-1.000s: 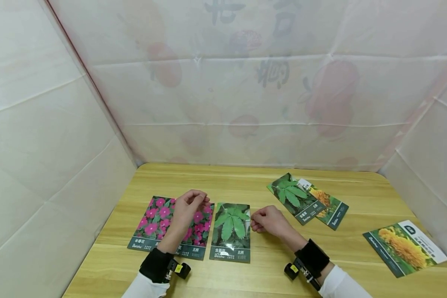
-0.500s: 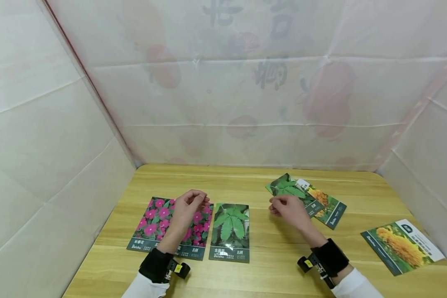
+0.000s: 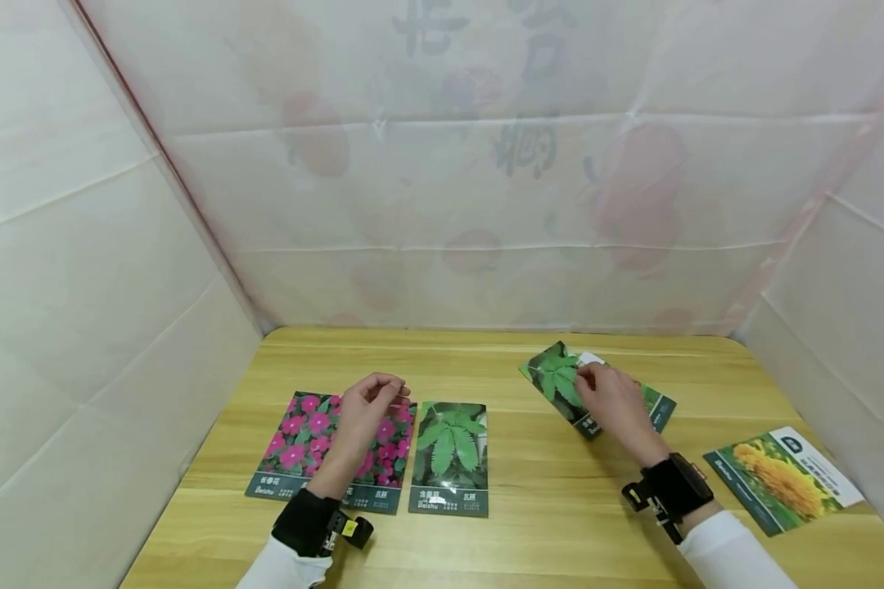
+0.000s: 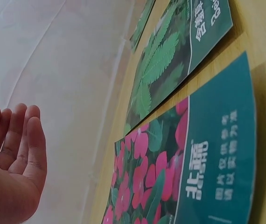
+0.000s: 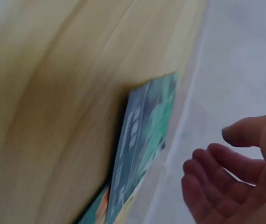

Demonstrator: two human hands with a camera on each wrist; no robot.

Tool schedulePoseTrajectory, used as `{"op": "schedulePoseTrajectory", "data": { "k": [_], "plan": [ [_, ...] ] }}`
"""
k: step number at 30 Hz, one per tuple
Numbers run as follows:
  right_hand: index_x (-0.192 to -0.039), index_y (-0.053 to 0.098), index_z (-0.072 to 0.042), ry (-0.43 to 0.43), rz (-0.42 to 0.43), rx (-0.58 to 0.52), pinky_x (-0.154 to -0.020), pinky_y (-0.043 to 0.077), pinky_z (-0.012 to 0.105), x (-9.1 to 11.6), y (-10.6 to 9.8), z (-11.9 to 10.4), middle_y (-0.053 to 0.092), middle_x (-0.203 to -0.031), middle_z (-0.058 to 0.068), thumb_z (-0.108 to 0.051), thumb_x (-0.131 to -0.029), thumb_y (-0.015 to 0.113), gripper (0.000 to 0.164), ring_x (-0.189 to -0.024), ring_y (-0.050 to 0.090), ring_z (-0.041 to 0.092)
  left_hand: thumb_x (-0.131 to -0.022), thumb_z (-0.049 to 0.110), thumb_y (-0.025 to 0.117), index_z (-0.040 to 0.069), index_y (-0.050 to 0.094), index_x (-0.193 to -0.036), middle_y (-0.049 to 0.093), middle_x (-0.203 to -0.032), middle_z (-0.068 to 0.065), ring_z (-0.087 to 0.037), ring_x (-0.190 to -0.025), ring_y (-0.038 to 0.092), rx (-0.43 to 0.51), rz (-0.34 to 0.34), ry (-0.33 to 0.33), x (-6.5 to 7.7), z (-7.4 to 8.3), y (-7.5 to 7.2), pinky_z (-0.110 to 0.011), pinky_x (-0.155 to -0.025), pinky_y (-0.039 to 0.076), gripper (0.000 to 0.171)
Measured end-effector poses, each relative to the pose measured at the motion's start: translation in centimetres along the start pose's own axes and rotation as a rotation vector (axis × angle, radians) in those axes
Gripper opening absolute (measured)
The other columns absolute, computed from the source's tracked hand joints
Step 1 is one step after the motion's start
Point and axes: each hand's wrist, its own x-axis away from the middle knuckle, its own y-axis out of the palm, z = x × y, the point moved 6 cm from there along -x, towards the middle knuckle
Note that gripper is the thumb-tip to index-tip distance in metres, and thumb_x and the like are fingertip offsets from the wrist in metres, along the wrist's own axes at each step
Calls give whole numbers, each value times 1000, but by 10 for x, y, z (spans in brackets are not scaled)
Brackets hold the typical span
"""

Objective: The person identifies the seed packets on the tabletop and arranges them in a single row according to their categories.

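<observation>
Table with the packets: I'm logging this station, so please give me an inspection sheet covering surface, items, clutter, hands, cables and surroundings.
Surface: wood-grain table.
Items: two pink packets at left; leaf packet beside them; another leaf packet partly covering a yellow packet; second yellow packet apart, at right.
Clutter: nothing seen.
Hands: left hand above the pink packets, nothing seen in it; right hand above the overlapping pair, thumb and fingers apart; black straps on both wrists.
Cables: nothing seen.
Surroundings: pale creased sheets behind and at both sides.
</observation>
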Motion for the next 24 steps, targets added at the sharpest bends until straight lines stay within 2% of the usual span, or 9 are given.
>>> {"op": "schedulePoseTrajectory", "data": {
  "k": [5,8,12,16,20,24],
  "plan": [
    [-123,67,11,-5,-31,126,-57,46,38,-6,4,10,67,-111,28,-18,-103,64,35,-73,61,27,-107,14,59,1,69,-114,68,-112,-29,-47,-103,67,-7,3,10,-1,0,1,-57,-95,55,18],
    [-121,66,14,12,-54,166,-58,48,41,-8,8,17,65,-107,31,-21,-100,69,41,-75,62,33,-107,15,60,1,70,-113,70,-109,-25,-45,-102,68,-20,8,17,-2,-1,1,-55,-94,57,18],
    [-106,67,12,47,-112,171,-61,47,44,-9,14,24,61,-98,29,-32,-97,74,46,-76,59,36,-107,17,60,1,69,-114,71,-109,-22,-41,-101,69,-20,-5,21,-2,-1,2,-54,-95,57,19],
    [-98,65,7,86,-162,186,-67,48,49,-10,19,30,59,-105,34,-44,-95,75,52,-85,58,45,-107,17,60,2,69,-114,70,-110,-22,-42,-103,68,-13,-18,15,-1,0,4,-53,-96,56,19],
    [-109,64,12,109,-195,214,-77,49,60,-11,23,32,55,-114,41,-51,-93,75,66,-98,56,56,-107,18,61,2,69,-114,70,-111,-21,-41,-103,68,-14,-20,13,-1,0,6,-52,-95,56,19],
    [-118,62,16,141,-224,230,-81,48,64,-12,25,35,50,-120,45,-53,-92,75,76,-105,52,60,-107,20,62,2,69,-114,70,-112,-21,-39,-104,67,3,-34,0,0,0,8,-53,-97,55,20]
  ]
}}
